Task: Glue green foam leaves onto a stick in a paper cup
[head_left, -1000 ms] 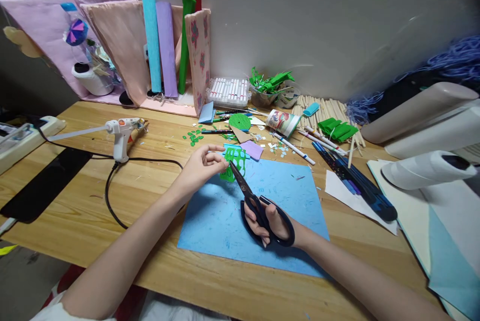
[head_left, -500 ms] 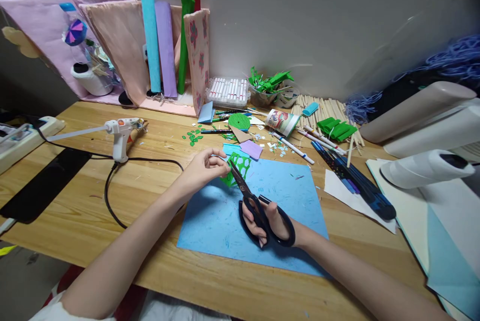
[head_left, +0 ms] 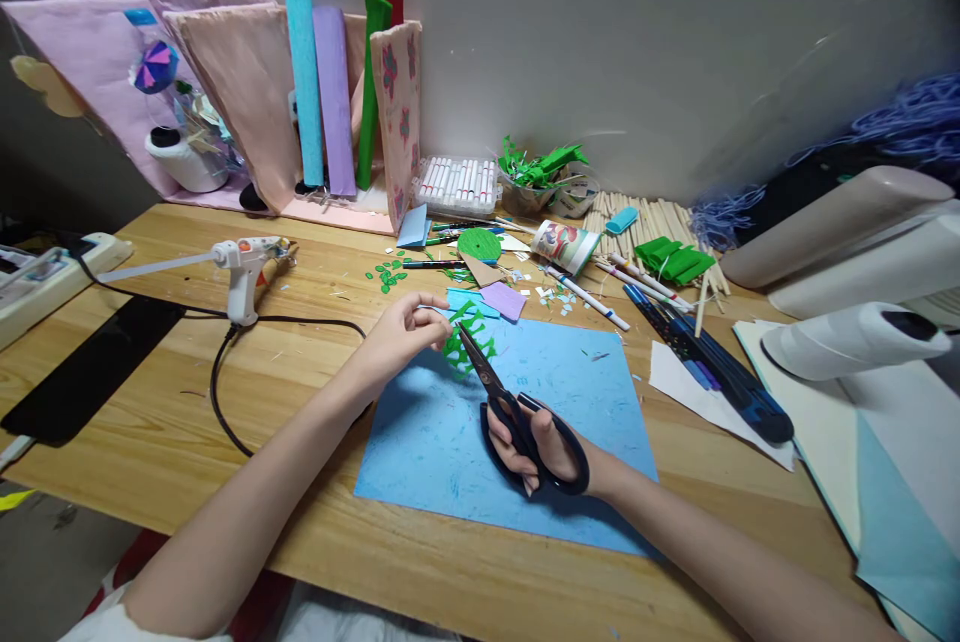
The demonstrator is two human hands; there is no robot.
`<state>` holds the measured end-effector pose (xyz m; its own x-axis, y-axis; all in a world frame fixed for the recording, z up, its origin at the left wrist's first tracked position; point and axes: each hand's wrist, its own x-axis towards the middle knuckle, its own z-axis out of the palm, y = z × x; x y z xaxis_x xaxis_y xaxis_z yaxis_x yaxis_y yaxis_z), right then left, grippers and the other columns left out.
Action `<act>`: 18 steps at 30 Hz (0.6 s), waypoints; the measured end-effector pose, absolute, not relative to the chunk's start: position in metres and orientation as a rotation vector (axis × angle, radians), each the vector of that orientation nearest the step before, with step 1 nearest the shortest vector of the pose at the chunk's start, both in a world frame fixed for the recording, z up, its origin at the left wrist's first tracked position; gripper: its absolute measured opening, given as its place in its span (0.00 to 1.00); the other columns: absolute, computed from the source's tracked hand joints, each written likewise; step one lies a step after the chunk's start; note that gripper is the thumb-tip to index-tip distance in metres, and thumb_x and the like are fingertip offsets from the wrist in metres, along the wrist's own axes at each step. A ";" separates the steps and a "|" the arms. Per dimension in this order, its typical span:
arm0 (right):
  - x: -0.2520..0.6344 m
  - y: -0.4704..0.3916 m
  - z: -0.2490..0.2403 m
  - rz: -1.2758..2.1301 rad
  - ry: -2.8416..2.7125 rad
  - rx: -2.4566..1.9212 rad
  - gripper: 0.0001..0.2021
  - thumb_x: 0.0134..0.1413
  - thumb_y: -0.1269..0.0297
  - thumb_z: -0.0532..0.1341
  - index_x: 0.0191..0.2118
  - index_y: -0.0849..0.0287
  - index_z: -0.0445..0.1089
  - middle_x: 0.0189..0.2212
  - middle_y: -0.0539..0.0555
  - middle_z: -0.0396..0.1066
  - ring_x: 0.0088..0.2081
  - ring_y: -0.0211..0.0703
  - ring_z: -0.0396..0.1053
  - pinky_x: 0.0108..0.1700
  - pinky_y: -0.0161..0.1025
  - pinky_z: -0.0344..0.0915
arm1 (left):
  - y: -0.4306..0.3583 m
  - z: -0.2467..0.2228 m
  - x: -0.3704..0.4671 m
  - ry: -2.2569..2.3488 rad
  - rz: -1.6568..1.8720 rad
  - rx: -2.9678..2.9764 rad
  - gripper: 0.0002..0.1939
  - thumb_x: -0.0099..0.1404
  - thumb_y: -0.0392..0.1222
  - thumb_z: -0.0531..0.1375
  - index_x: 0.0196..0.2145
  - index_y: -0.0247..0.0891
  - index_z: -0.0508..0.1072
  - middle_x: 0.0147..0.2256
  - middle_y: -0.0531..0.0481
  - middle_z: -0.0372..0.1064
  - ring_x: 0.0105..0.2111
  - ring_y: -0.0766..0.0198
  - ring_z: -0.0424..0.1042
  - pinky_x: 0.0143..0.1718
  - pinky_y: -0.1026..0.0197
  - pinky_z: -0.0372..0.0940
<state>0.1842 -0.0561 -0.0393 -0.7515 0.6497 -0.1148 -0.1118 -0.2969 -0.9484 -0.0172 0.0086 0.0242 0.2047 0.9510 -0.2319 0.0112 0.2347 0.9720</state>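
My left hand (head_left: 413, 331) pinches the left edge of a green paper piece (head_left: 469, 354) full of cut-out holes, held above a blue sheet (head_left: 420, 462). My right hand (head_left: 544, 442) grips black-handled scissors (head_left: 491, 382), thumb and fingers through the loops. Their blades point up and left, with the tips at the green paper beside my left fingertips; the blades look nearly closed. Small green leaf-shaped cut-outs (head_left: 388, 276) lie on the table beyond my left hand. A green disc (head_left: 478, 243) and a purple paper scrap (head_left: 502, 301) rest behind the blue sheet.
At left are a white glue gun (head_left: 241, 277) with its cord and a black phone-like slab (head_left: 94, 370). Boxed markers (head_left: 455, 184), a paper cup (head_left: 564, 245) and wooden sticks (head_left: 660, 217) stand or lie at the back. On the right are a dark-blue cutter (head_left: 739, 397) and a white roll (head_left: 847, 340).
The green paper has turned and sagged in my left fingers, its holes now looking narrower. My left hand has shifted slightly left. The scissors have barely moved.
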 end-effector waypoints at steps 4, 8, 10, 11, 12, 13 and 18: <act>0.184 -0.056 -0.036 2.101 -1.477 -0.692 0.33 0.41 0.27 0.47 0.29 0.58 0.55 0.14 0.40 0.52 0.12 0.27 0.48 0.13 0.27 0.57 | 0.008 0.027 -0.017 1.163 0.914 1.129 0.15 0.48 0.39 0.61 0.35 0.36 0.65 0.21 0.58 0.65 0.22 0.70 0.62 0.26 0.65 0.57; 0.183 -0.057 -0.044 2.125 -1.406 -0.731 0.34 0.39 0.25 0.46 0.29 0.58 0.56 0.13 0.40 0.53 0.11 0.27 0.49 0.12 0.27 0.57 | 0.016 0.021 -0.025 1.242 0.987 1.173 0.16 0.47 0.41 0.63 0.35 0.36 0.65 0.23 0.56 0.65 0.23 0.70 0.63 0.25 0.66 0.57; 0.181 -0.057 -0.047 2.142 -1.364 -0.751 0.35 0.38 0.25 0.46 0.28 0.58 0.55 0.13 0.40 0.53 0.11 0.27 0.49 0.12 0.27 0.56 | 0.025 0.012 -0.035 1.374 1.095 1.220 0.16 0.48 0.41 0.63 0.34 0.36 0.65 0.23 0.56 0.65 0.23 0.69 0.63 0.25 0.67 0.57; 0.180 -0.057 -0.048 2.149 -1.347 -0.759 0.35 0.37 0.24 0.46 0.28 0.58 0.55 0.12 0.40 0.53 0.10 0.27 0.49 0.11 0.27 0.56 | 0.030 0.007 -0.041 1.467 1.156 1.253 0.15 0.49 0.41 0.63 0.34 0.37 0.65 0.24 0.56 0.64 0.23 0.69 0.63 0.26 0.66 0.58; 0.180 -0.057 -0.049 2.154 -1.332 -0.762 0.35 0.37 0.24 0.46 0.28 0.57 0.55 0.12 0.40 0.53 0.10 0.27 0.49 0.11 0.27 0.56 | 0.036 0.001 -0.047 1.572 1.207 1.298 0.14 0.50 0.41 0.62 0.34 0.37 0.65 0.25 0.55 0.65 0.24 0.69 0.64 0.27 0.66 0.59; 0.179 -0.058 -0.049 2.158 -1.322 -0.764 0.35 0.36 0.24 0.46 0.27 0.57 0.55 0.12 0.39 0.53 0.10 0.27 0.48 0.11 0.26 0.55 | 0.041 -0.004 -0.053 1.677 1.222 1.368 0.12 0.52 0.40 0.61 0.34 0.37 0.65 0.27 0.53 0.66 0.25 0.68 0.65 0.29 0.65 0.59; 0.179 -0.059 -0.052 2.181 -1.285 -0.761 0.35 0.36 0.24 0.46 0.28 0.58 0.55 0.12 0.39 0.53 0.10 0.26 0.49 0.12 0.25 0.56 | 0.046 -0.011 -0.061 1.864 1.243 1.586 0.06 0.59 0.40 0.56 0.35 0.38 0.68 0.37 0.44 0.68 0.36 0.59 0.67 0.37 0.58 0.60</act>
